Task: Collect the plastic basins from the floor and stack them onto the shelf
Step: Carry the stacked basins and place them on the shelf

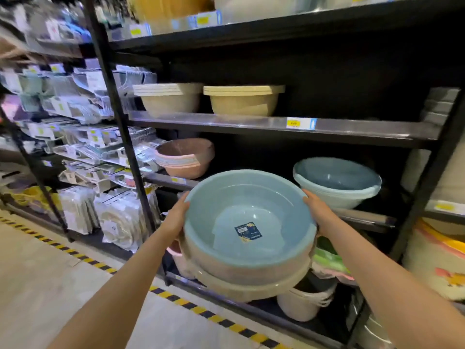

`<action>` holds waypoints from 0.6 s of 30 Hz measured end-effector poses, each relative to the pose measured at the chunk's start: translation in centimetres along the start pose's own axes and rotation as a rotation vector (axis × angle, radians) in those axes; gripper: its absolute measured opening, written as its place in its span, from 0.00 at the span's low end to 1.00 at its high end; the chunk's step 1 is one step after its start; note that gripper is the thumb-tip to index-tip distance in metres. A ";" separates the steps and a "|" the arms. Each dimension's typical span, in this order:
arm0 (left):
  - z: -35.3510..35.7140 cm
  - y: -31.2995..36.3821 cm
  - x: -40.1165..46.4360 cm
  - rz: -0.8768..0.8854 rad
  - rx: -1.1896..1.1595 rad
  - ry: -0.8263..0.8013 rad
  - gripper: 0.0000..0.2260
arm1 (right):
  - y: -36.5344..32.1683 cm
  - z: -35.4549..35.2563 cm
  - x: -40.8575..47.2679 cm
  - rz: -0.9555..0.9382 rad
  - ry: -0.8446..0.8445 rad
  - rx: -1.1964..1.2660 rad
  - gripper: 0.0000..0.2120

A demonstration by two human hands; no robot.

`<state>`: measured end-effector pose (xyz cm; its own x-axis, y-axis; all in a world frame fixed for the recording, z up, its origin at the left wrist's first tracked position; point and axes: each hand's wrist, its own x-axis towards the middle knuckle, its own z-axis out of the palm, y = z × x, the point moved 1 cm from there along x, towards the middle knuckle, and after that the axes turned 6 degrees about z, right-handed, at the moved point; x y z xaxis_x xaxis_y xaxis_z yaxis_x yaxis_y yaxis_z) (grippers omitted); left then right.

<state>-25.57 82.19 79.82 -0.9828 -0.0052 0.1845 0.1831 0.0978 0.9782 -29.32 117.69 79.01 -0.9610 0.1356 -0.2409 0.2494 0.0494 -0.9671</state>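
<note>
- Your left hand (176,217) and right hand (318,210) are gripping the nested basins (247,238) by opposite rims, fingers curled, in front of the shelf (276,124).
- Basins are tilting toward you; they could slide apart, or hit the shelf edge.
- Top one is looking pale blue, glossy, with a sticker (247,232) inside.

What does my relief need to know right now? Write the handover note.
Left hand and right hand grip opposite rims of a nested basin stack, blue on top, held in the air before the shelf.
Already shelved: blue stack, pink stack.
Left: set the held stack down, probably on or beside the blue stack. No basins show on the visible floor.
</note>
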 end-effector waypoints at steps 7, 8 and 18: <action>-4.0 0.1 9.6 0.120 -0.038 -0.065 0.19 | -4.5 4.3 3.8 -0.029 0.188 0.032 0.23; -4.1 0.2 10.8 0.180 -0.046 -0.090 0.18 | -5.3 4.6 4.2 -0.032 0.227 0.024 0.23; -3.6 -2.1 20.7 0.154 -0.194 -0.010 0.21 | -8.1 6.4 9.4 -0.106 0.290 0.143 0.21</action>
<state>-46.24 78.29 81.91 -0.9429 0.0052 0.3331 0.3311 -0.0963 0.9387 -41.17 112.27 84.06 -0.9018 0.4137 -0.1250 0.1109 -0.0582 -0.9921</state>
